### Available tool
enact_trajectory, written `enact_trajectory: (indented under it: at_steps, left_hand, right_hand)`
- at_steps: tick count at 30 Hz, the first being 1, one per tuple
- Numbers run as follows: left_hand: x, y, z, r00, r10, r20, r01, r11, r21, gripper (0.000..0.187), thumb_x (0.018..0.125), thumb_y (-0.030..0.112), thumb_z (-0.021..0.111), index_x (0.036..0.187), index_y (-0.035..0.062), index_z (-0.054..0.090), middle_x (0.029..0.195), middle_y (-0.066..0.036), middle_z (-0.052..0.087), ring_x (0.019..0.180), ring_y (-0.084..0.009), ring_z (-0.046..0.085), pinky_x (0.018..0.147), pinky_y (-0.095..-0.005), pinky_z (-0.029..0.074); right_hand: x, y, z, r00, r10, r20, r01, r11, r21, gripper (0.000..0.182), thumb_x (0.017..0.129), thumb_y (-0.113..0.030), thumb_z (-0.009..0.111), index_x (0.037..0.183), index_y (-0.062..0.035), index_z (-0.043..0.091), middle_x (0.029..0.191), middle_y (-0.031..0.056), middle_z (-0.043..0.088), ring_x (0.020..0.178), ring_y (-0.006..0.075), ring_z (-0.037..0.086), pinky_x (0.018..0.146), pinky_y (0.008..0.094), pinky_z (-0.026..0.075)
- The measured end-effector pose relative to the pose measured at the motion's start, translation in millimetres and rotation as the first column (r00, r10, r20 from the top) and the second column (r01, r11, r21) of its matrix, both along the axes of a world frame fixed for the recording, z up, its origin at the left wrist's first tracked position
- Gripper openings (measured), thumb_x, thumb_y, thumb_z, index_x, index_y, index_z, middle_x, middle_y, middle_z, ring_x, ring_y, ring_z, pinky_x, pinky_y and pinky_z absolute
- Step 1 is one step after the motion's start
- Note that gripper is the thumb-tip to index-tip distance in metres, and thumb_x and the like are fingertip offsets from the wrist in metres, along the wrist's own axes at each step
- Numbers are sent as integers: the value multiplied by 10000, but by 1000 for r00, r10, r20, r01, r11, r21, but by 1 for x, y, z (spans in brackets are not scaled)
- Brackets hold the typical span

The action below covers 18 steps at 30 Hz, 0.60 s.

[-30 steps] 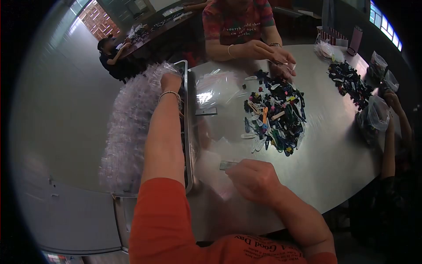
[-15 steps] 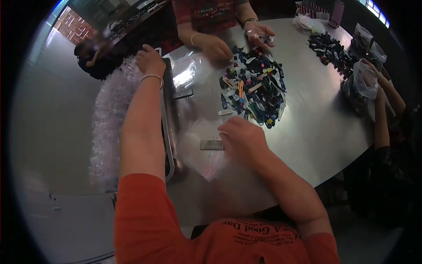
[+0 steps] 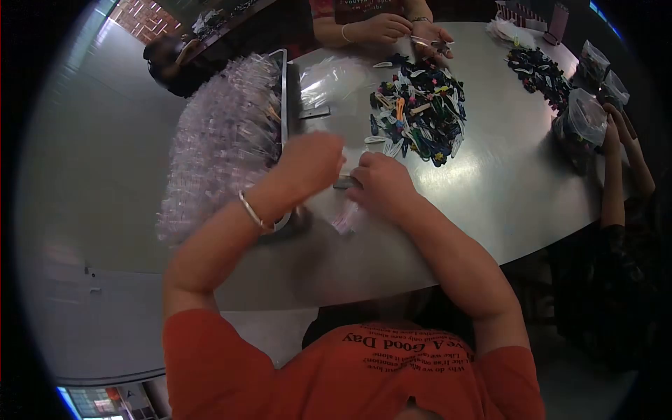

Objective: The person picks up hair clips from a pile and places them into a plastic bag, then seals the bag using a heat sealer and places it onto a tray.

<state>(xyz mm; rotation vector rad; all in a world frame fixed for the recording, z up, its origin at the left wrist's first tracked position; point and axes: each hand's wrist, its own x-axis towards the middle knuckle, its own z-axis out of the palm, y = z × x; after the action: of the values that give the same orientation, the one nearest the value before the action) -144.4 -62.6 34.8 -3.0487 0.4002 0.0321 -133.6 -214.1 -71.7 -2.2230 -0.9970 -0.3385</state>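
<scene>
Over the shiny grey metal table (image 3: pixel 504 203), in the head view, my two hands met just short of the heap. My left hand (image 3: pixel 311 164) had its fingers curled together, tips toward the right; my right hand (image 3: pixel 383 180) was bent inward beside it. Blur and my own knuckles hid the fingertips, so I could not tell whether either grip was closed on anything.

Under and between them lay a small dark flat block (image 3: pixel 344 184), partly covered, and, nearer my body, a thin clear plastic bag with pinkish streaks (image 3: pixel 344 218). Film that thin, I judged, could cling and lift two layers at once, and a nudged block could let it slide.

The mixed pile of dark, white and coloured hair clips (image 3: pixel 420 115) sat just beyond my right knuckles; a careless sweep could scatter its near edge. On my left, shiny clear plastic packets (image 3: pixel 224 133) stood heaped along the pale-rimmed metal tray (image 3: pixel 284 98). My forearm, with its silvery bracelet (image 3: pixel 253 210), passed close to the tray's near end, so a snag there could drag packets down toward the floor.
</scene>
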Motion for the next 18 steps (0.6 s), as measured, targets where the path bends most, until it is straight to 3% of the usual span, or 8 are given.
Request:
enact_trajectory:
  at_steps: [1,4,6,9,10,12,18]
  left_hand:
    - [-22,0,-8,999,-1,-48,-1,999,-41,169,813,201,603,804,34,624,852,-198,635,819,-359,634,707,-466,506]
    - [-61,15,-61,998,7,68,2,991,-132,143,819,175,588,767,44,612,835,-171,605,814,-350,607,724,-452,494]
    - [-68,14,-85,937,45,348,21,983,-184,130,808,158,595,741,46,596,832,-130,575,812,-327,576,751,-416,483]
    - [-75,2,-81,880,10,474,74,985,-158,107,796,126,596,737,38,588,800,-104,549,795,-320,546,768,-396,471]
    - [-75,3,-83,880,11,475,75,984,-161,107,796,126,596,737,38,588,800,-104,549,795,-320,546,768,-396,471]
    - [-75,7,-92,906,155,393,2,929,-370,94,802,98,591,745,23,585,819,-112,563,796,-326,556,746,-400,472]
    - [-84,5,-86,833,126,539,121,909,-398,75,808,58,595,838,2,635,954,-145,626,848,-319,598,754,-383,486]
  right_hand:
    - [1,0,-2,1000,0,1,0,1000,7,213,685,-241,712,804,-67,679,866,79,585,815,261,595,725,379,497]
    - [4,0,-2,1000,14,2,-14,1000,-11,193,697,-248,690,786,-77,671,832,86,567,782,273,586,696,385,493]
    - [4,-3,5,998,-15,-62,13,999,-40,184,719,-241,686,804,-78,675,846,89,570,806,275,592,695,380,493]
    - [8,-10,10,995,-65,-78,73,992,99,229,727,-284,698,751,-59,664,818,88,573,775,271,605,677,385,495]
    - [10,-13,11,995,-66,-77,73,993,96,229,727,-284,698,751,-59,664,818,88,573,775,271,605,677,385,495]
    - [12,-16,13,985,-117,-130,139,975,175,244,745,-303,696,791,-65,676,833,81,583,769,269,606,674,376,493]
    - [11,-13,14,968,-89,-234,152,952,266,253,743,-299,709,850,-70,688,860,75,598,773,272,608,674,365,493]
